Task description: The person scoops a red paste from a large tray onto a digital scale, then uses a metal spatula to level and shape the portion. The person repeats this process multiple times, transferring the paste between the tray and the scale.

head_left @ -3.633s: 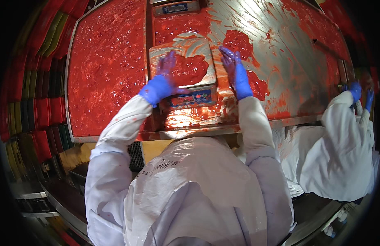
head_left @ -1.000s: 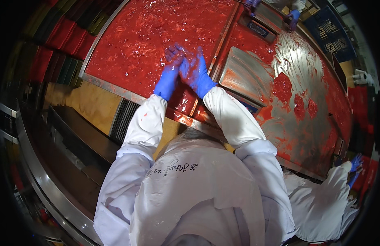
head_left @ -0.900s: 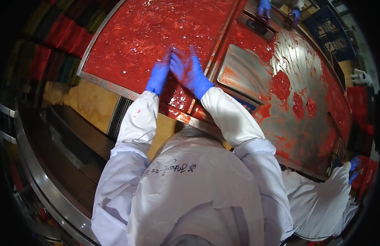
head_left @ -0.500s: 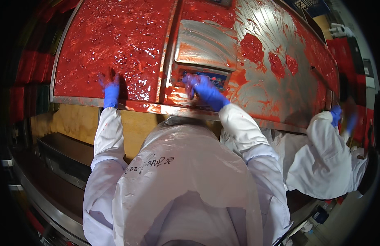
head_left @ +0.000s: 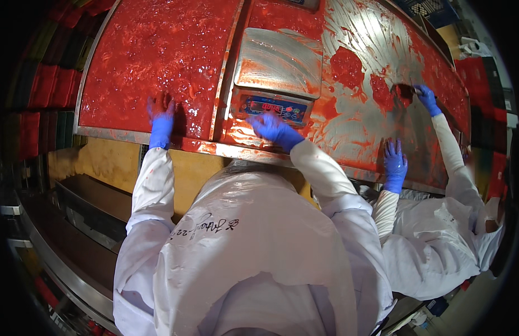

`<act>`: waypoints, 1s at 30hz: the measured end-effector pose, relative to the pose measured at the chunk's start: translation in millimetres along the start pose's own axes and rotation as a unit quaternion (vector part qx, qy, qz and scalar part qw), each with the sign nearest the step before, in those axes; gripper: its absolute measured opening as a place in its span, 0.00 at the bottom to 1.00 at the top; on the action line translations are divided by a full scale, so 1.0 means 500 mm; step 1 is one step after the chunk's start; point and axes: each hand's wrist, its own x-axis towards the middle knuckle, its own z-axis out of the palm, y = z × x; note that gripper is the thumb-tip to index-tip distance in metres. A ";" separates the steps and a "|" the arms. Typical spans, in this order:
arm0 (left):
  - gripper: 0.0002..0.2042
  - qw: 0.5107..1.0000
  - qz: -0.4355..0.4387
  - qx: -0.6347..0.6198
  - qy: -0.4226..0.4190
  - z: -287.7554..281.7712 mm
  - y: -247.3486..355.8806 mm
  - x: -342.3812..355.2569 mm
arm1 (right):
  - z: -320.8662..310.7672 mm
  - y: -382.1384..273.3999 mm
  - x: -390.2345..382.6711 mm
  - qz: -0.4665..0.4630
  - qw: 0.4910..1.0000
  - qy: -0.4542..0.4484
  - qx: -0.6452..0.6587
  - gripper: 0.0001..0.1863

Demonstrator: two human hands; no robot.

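Clock positions refer to the centre of the view. The left hand (head_left: 161, 120), fingers loosely spread and apparently grasping nothing, lies at ten o'clock over the wet red mass (head_left: 153, 61). At twelve, the blurred right hand (head_left: 275, 130) adjoins the control panel (head_left: 293, 113) of the smeared scale (head_left: 279, 61); its grip cannot be told. Red portions (head_left: 346, 66) dot the desk (head_left: 354, 126) at one.
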 end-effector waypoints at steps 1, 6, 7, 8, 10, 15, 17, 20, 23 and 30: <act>0.26 1.000 -0.008 0.008 0.001 -0.003 0.002 -0.002 | 0.012 0.007 -0.005 -0.048 0.998 -0.009 0.031 0.23; 0.27 0.997 -0.045 0.061 0.014 -0.011 -0.016 -0.020 | -0.040 -0.104 -0.012 -0.037 0.985 0.076 0.152 0.23; 0.27 0.997 -0.039 0.061 0.009 -0.011 -0.010 -0.016 | -0.030 -0.089 -0.003 -0.039 0.986 0.065 0.151 0.23; 0.27 0.998 -0.034 0.060 0.003 -0.012 -0.004 -0.014 | -0.020 -0.070 0.006 -0.041 0.987 0.053 0.149 0.22; 0.26 0.999 -0.013 0.050 -0.013 -0.020 0.022 -0.016 | 0.006 -0.018 0.005 -0.032 0.995 -0.011 0.092 0.22; 0.23 0.973 0.160 -0.113 -0.120 -0.113 0.221 -0.044 | -0.042 -0.093 0.013 -0.110 0.947 0.018 0.300 0.26; 0.22 0.898 -0.015 -0.324 -0.297 -0.161 0.354 -0.062 | -0.078 -0.122 0.065 -0.232 0.828 -0.022 0.509 0.26; 0.23 0.837 -0.048 -0.410 -0.359 -0.156 0.448 -0.082 | -0.033 -0.247 0.076 -0.231 0.676 0.013 0.700 0.25; 0.20 0.746 -0.204 -0.559 -0.299 -0.100 0.471 -0.064 | 0.010 -0.221 0.094 -0.223 0.662 0.026 0.715 0.30; 0.21 0.840 -0.114 -0.503 -0.171 -0.098 0.221 0.034 | 0.041 -0.037 -0.048 -0.054 0.979 -0.035 0.195 0.25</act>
